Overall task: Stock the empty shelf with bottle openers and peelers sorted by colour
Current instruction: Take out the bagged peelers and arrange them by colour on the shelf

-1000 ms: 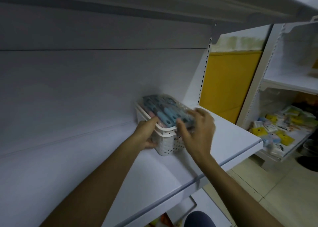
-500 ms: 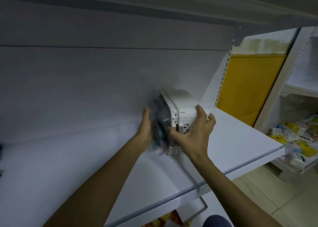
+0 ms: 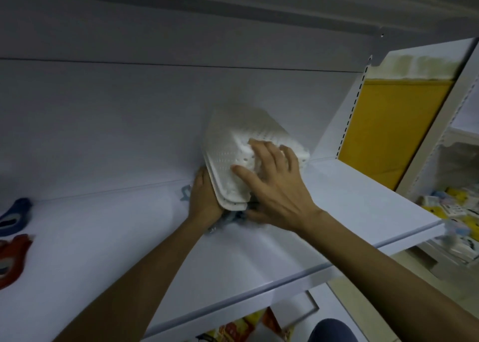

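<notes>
A white perforated basket (image 3: 228,144) is turned upside down on the white shelf (image 3: 350,201), near its back panel. My left hand (image 3: 203,199) grips the basket's rim on the left side. My right hand (image 3: 274,183) holds its upturned bottom, fingers spread over it and thumb under the rim. Blue utensils (image 3: 228,218) spill out from under the rim between my hands, and a pale blue one (image 3: 185,192) lies just left of my left hand. At the far left of the shelf lie a dark blue bottle opener (image 3: 15,212) and a red one (image 3: 13,258).
An upper shelf runs overhead. A yellow panel (image 3: 388,131) stands behind the shelf's right end. A neighbouring rack at the right holds packaged goods (image 3: 445,209). Packets (image 3: 241,328) show on a lower shelf below the front edge.
The basket stood upright and full a second ago; both hands have tipped it over to the left, so it now lies upside down and its contents spill onto the shelf.
</notes>
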The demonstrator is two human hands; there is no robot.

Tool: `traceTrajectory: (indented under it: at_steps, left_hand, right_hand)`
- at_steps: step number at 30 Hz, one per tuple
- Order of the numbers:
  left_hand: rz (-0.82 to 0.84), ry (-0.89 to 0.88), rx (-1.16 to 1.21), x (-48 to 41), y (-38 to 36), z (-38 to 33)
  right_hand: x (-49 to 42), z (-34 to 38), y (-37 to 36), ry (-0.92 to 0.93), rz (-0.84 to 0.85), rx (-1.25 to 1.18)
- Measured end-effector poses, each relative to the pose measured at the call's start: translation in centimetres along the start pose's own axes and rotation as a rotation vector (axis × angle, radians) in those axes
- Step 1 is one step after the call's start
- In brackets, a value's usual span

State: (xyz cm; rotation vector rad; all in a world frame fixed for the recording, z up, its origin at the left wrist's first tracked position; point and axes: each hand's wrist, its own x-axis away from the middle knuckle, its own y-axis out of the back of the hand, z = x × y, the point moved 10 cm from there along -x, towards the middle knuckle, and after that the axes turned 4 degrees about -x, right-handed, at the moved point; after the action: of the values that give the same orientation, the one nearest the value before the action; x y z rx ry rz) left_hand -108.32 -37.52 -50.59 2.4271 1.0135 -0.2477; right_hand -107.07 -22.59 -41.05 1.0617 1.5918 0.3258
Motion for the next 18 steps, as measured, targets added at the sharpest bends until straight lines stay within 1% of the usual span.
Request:
traceTrajectory:
  at_steps: [1,3,5,7,8,11,12,13,15,18]
  left_hand:
    - [-0.055,-0.061,-0.027,-0.3,0.6,-0.9]
    - [-0.141,-0.196,-0.17,-0.8,1.4,-2.9]
    - [-0.116,-0.291,-0.217,-1.1,0.6,-4.9]
    - [-0.002,-0.384,-0.297,-1.3,-1.8,-7.2]
    - [0.096,-0.446,-0.384,-1.2,-3.7,-8.3]
    - [0.345,-0.731,-0.751,0.6,-9.7,-10.5]
    - [0.402,-0.784,-0.831,1.0,-11.1,-10.4]
    - [0.455,-0.795,-0.892,1.1,-12.2,-9.7]
    - [0.533,-0.76,-1.011,0.6,-13.7,-8.2]
    - [0.581,-0.716,-1.105,0.0,-14.8,-6.8]
  right_hand:
    - [0.1,-0.9,0.7,-0.032,-0.039,-0.049]
    - [1.0,-3.3,1.8,-0.136,-0.118,-0.174]
    - [2.6,-6.1,2.1,-0.29,-0.171,-0.312]
    - [4.2,-8.7,2.0,-0.434,-0.238,-0.462]
    - [4.9,-9.8,2.1,-0.481,-0.282,-0.515]
    - [6.6,-12.5,2.0,-0.577,-0.359,-0.617]
    - [7.3,-13.5,1.7,-0.618,-0.378,-0.635]
    - [8.2,-14.6,1.5,-0.669,-0.402,-0.645]
    - [10.3,-17.0,0.5,-0.814,-0.452,-0.682]
    - [14.8,-20.2,-2.9,-1.145,-0.509,-0.855]
